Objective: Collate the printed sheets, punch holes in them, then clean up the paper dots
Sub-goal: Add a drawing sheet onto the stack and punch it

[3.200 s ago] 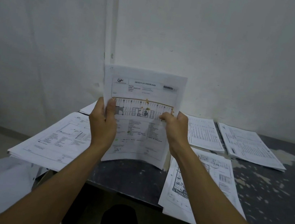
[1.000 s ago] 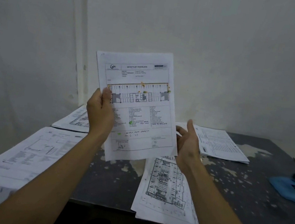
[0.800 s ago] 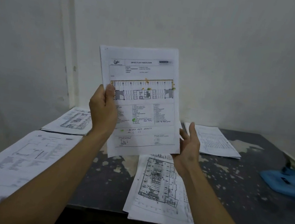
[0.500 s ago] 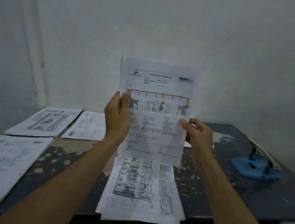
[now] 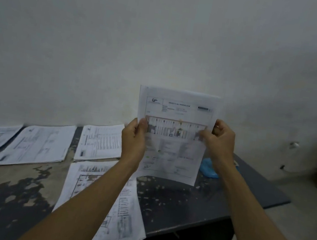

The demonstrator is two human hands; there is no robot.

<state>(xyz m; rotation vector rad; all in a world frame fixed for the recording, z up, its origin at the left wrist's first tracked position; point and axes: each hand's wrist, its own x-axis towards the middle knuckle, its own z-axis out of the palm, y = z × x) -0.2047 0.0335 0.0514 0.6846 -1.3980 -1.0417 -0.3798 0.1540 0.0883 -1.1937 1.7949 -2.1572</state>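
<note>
Right hand (image 5: 220,140) now pinching sheets (image 5: 172,142) — left hand (image 5: 135,137) unchanged

the room is dim and flat, a cool grey-green cast over everything, with no lamp in sight and no glare. the plain white plaster wall (image 5: 165,39) darkens toward the corners. motion blur smears the white printed sheet held upright (image 5: 174,134), so only its header reads, and the right hand (image 5: 219,142) is soft-edged. the worn dark tabletop (image 5: 173,199) bows at the edges from the wide lens. shadows are faint and diffuse.
</note>
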